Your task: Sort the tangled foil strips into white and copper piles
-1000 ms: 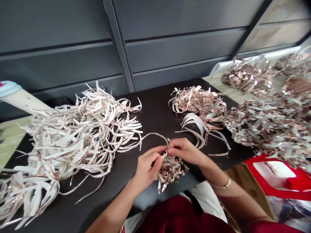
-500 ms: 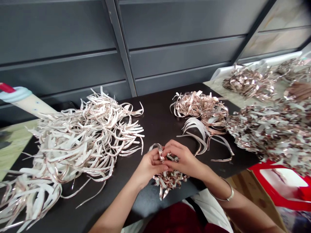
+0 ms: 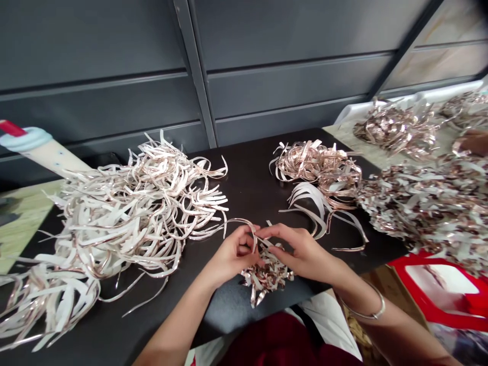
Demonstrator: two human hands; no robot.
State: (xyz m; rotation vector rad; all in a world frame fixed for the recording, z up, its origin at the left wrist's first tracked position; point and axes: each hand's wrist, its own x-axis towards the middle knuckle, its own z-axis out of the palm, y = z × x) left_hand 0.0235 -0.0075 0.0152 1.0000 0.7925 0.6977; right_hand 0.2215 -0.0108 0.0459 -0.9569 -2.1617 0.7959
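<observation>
Above a small bundle of curled foil strips [image 3: 267,274], my left hand [image 3: 234,256] pinches a foil strip [image 3: 244,220], white on one side and shiny rose-gold on the other. One end of the strip arches out to the left. My right hand [image 3: 305,251] is close beside it, index finger and thumb around the strip's other part, slightly apart. The bundle lies on the black table [image 3: 247,195] below both hands, partly hidden by them. A bangle sits on my right wrist.
A large heap of long white strips [image 3: 125,218] covers the left side. Rose-gold strips [image 3: 316,162] and a few loose strips [image 3: 308,198] lie at back right, beside a big pile of curled strips [image 3: 430,203]. Another person's hand [image 3: 473,142] shows far right. A red-framed item [image 3: 404,267] stands below.
My right hand has moved slightly right, away from my left fingers, and its finger and thumb have spread. The strip now arches farther out to the left.
</observation>
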